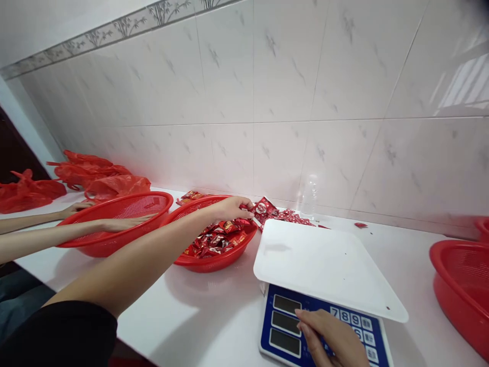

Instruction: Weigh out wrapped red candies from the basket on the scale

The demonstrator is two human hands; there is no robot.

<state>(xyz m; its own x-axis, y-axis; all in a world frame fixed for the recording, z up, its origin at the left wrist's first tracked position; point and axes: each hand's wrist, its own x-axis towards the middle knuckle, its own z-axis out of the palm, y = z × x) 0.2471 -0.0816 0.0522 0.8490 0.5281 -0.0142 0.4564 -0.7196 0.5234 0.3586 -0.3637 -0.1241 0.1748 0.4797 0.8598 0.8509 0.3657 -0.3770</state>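
My left hand (233, 208) reaches across a red plastic basket (214, 265) filled with small red wrapped packets (221, 237). Its fingers pinch the edge of a red patterned packet (265, 208) just beyond the basket's rim. Near the front, my right hand (332, 339) hovers over the blue keypad panel of a digital scale (284, 323), thumb and fingertips drawn together, nothing visible between them. The scale's white weighing plate (321, 260) carries only a few tiny specks. Its dark displays show no readable digits.
On the left, another person's hands (128, 223) reach into a second red basket (114, 244). Red plastic bags (95, 171) lie behind it. More packets (294, 216) and a clear bottle (308, 196) stand along the tiled wall. A red basket (462, 285) sits at the right edge.
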